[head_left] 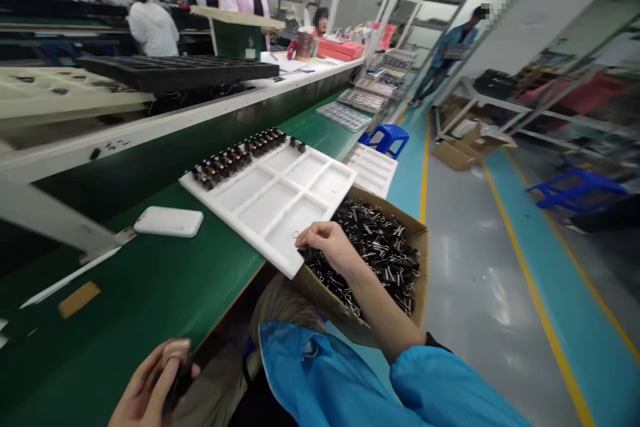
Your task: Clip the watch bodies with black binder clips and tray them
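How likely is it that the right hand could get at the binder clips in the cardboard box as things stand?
Likely yes: the right hand is at the edge of the open-topped cardboard box, where most binder clips lie exposed. Its fingers seem pinched on one, so may need freeing first.

The clips (373, 240) look metal, the box (421, 257) matt cardboard.

- Right hand (327, 243): carton (424, 260) of binder clips (380, 250) below, white tray (280, 257) corner at fingertips.
- Left hand (153, 383): open tabletop (200, 280) ahead, then phone (169, 221), frame leg (70, 217).
- Between hands: open air above leg (285, 303).
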Demonstrator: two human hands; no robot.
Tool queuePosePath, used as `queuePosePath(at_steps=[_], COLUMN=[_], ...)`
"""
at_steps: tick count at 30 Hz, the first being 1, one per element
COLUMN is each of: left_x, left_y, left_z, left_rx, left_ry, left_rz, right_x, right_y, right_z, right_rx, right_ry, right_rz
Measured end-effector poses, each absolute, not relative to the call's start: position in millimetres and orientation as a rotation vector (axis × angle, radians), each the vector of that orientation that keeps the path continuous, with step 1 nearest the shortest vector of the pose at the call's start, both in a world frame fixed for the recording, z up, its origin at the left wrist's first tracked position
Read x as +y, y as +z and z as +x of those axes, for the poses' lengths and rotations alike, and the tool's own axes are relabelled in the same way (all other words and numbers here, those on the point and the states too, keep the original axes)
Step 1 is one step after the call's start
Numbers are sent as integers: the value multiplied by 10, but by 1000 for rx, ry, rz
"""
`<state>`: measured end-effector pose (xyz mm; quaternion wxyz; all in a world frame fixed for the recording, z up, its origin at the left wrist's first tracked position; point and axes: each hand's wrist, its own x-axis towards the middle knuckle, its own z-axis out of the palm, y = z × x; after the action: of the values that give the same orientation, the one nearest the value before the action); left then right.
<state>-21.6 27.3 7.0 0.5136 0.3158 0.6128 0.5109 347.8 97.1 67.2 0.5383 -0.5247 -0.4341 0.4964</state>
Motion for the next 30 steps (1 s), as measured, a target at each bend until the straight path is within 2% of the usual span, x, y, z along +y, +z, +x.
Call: queuePosePath(at_steps=[6,12,20,30], left_x=[102,-85,-177,-147], left_y=[183,207,126,189], left_z=[17,-91,-178,-212], left_rx=[1452,1444,1471,1517], left_ry=[1374,1402,1374,1280], left_rz=[793,753,826,965], right_x=[1080,960,791,700], right_y=[470,282,-20,-32], right_z=[2157,1717,1475,1483], right_rx=[-1018,-945,-761,-869], right_ry=[1593,1992,1945,1830], right_rz=[-946,-893,-1058,-1141])
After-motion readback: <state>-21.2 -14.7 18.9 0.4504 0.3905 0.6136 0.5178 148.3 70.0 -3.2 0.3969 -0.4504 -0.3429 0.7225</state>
